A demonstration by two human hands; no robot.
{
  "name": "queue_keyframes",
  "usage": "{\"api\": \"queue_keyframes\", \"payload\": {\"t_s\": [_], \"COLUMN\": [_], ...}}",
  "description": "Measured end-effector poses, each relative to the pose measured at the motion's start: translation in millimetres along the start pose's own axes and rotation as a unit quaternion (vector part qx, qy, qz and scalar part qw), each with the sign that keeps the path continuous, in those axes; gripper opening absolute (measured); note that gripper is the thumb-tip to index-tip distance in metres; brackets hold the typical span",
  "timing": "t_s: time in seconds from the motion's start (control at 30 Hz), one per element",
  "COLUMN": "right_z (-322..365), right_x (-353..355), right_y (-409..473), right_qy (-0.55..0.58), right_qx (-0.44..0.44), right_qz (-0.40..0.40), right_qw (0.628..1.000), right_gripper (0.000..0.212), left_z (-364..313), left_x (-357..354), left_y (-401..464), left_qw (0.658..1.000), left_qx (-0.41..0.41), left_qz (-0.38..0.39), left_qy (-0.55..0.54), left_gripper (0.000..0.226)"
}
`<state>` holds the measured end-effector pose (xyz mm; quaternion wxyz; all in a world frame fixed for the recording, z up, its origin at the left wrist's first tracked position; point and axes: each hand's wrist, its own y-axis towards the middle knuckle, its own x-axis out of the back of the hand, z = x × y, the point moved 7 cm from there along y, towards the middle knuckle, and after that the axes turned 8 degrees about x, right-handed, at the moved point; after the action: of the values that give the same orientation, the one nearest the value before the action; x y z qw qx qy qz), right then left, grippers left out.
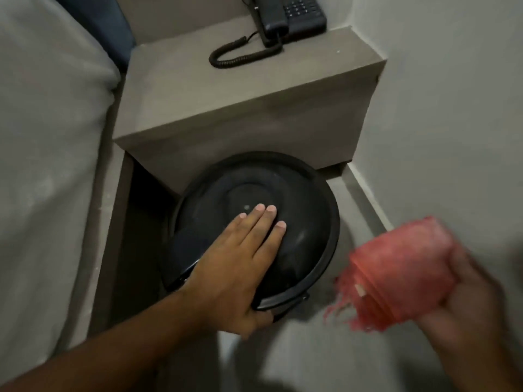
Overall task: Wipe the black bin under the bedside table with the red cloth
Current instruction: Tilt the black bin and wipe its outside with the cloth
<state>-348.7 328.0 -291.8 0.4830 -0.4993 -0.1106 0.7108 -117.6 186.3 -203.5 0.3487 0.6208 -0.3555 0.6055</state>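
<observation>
Bed: the big pale grey fabric-covered bed (48,137) fills your left side, so you've only got a narrow gap to work in.

Table: the grey-brown boxy bedside table (240,108) sits just beside the bed, in the corner against the wall. It overhangs the back part of the bin, so I'd guess the far edge of the lid is the hard bit to reach.

Bin: the round black plastic bin with a domed lid (254,216) is on the floor, half tucked under the table, front half sticking out toward you. The lid looks glossy, so streaks will probably show. Go in overlapping passes.

Left hand: your left hand (237,264) lies flat and open on the lid, fingers spread toward the middle, thumb hooked at the near rim. It isn't gripping anything, just bracing. Good call, keep it there so the bin doesn't skate, then shift it once you need that patch.

Right hand: your right hand (467,304) is closed around the cloth, held off to the right of the bin and clear of it. It's blurry, so I can't say more.

Cloth: the red frayed woven cloth (396,275) is bunched up with loose threads hanging. I'd flatten it out before it touches the lid.

Phone: a black corded desk telephone (285,15) sits on the tabletop, well away, with its coiled cord trailing forward.
</observation>
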Motion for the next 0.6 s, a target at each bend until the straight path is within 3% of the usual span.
{"api": "queue_keyframes", "payload": {"t_s": [0.1, 0.2, 0.33, 0.43, 0.6], "right_z": [-37, -59, -69, -60, -55], "right_x": [11, 26, 47, 43, 21], "right_y": [2, 4, -3, -10, -16], "right_qy": [-0.004, -0.016, -0.093, -0.134, -0.212], "right_qx": [-0.010, -0.010, 0.026, 0.083, 0.159], "right_qz": [0.033, -0.001, -0.006, 0.024, 0.114], "right_qw": [0.999, 1.000, 0.995, 0.987, 0.958], "right_gripper": [0.056, 0.051, 0.069, 0.109, 0.096], "left_z": [0, -4, -10, 11, 49], "left_x": [2, 7, 24, 45, 67], "left_y": [0, 2, 13, 21, 34], "left_qw": [1.000, 0.999, 0.994, 0.961, 0.896], "left_qx": [0.013, 0.031, 0.108, 0.250, 0.382], "left_qz": [-0.014, -0.023, -0.015, -0.026, -0.058], "left_qy": [0.007, 0.004, -0.029, -0.113, -0.217], "left_gripper": [0.118, 0.117, 0.122, 0.124, 0.089]}}
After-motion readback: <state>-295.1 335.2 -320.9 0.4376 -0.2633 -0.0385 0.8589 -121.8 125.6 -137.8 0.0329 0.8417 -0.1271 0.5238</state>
